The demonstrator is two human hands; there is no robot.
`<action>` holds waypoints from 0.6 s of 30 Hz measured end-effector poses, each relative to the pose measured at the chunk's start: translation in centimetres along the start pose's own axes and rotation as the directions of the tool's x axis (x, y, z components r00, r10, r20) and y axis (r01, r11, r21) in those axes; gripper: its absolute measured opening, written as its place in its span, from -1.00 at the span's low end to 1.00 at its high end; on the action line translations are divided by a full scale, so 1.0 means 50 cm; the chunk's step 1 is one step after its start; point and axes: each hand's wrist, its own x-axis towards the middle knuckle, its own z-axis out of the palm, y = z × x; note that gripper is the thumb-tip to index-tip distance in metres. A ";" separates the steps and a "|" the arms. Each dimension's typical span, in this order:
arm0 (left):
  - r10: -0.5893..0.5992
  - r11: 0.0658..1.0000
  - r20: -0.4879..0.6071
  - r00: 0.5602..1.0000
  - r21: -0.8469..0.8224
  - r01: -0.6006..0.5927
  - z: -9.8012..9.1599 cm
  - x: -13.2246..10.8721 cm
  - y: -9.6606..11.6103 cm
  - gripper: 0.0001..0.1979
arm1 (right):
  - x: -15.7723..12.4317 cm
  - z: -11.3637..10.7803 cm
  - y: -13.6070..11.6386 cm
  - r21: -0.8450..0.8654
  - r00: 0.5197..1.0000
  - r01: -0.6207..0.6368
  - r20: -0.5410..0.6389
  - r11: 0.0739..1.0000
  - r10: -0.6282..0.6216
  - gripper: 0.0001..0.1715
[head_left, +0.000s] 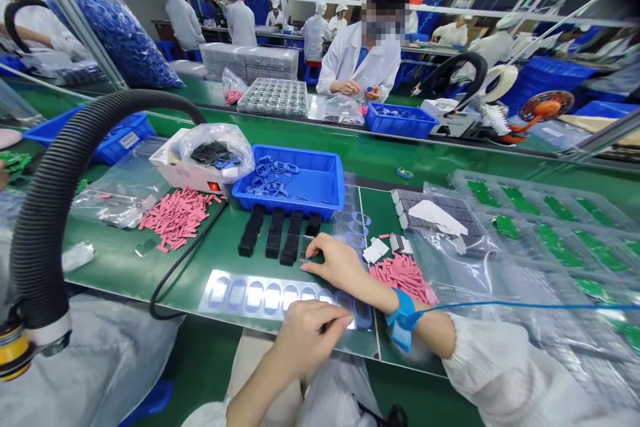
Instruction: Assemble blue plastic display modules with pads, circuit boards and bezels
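My right hand (pixel 340 263), with a blue wrist strap (pixel 403 319), reaches over the bench. Its thumb and forefinger curl round something thin and pale, too small to make out, beside the row of black stacked parts (pixel 274 233). Nearer me, my left hand (pixel 311 333) has thumb and fingertips brought together above the right half of a clear sheet; whatever it holds, if anything, is hidden. This sheet of oval film pieces (pixel 253 297) lies along the bench's front edge. Blue oval frames (pixel 273 177) lie in a blue bin (pixel 320 177) behind the black stacks.
Pink strips lie in a left pile (pixel 177 217) and a right pile (pixel 400 273). Green circuit boards (pixel 560 247) sit in clear trays at right. A black hose (pixel 37 193) arches over the left side. Across the bench a co-worker (pixel 360 60) handles small parts.
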 end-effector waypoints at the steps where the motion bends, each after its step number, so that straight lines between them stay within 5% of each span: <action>1: 0.006 1.000 0.002 1.000 0.005 -0.006 0.000 0.000 0.000 -0.80 | -0.002 0.000 0.001 0.002 1.000 -0.004 0.003 1.000 0.004 -0.77; 7: 0.030 0.999 -0.011 0.999 0.036 -0.030 0.003 -0.004 -0.002 -0.78 | -0.014 -0.010 0.000 0.013 1.000 0.026 0.004 1.000 -0.027 -0.65; 18: 0.096 0.989 -0.011 0.995 0.111 -0.094 0.005 -0.003 -0.003 -0.77 | -0.004 -0.020 -0.007 0.009 0.994 0.060 0.092 0.998 -0.060 -0.72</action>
